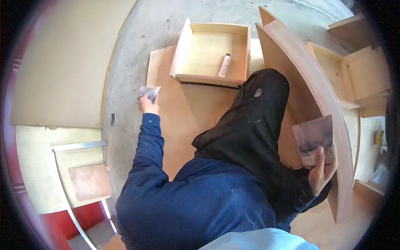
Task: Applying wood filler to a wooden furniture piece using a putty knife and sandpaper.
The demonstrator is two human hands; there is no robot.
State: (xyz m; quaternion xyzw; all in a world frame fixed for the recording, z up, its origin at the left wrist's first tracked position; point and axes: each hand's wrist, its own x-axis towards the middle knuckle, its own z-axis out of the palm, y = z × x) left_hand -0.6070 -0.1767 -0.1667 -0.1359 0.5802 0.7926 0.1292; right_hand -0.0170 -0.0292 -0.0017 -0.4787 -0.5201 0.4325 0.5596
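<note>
My left hand (149,104) is stretched forward on the left, its fingers closed round a small crumpled packet (149,92) with a shiny, grey, plastic-like surface. On the right, my right hand (321,171) grips a flat, square grey sheet (314,135) by its lower edge, thumb across the front. The sheet is mottled, darker along the top, and stands beside a long pale board. Ahead of my bent knee sits a shallow wooden drawer (218,33). Inside the drawer lies a white tube (225,66) with a black cap.
A wooden panel (166,121) lies under the drawer and my leg. At the right stands a long curved-looking wooden board (333,96), with more wooden boxes (331,68) beyond. Corrugated cardboard (62,66) covers the left; a reddish wooden square (89,181) lies below it.
</note>
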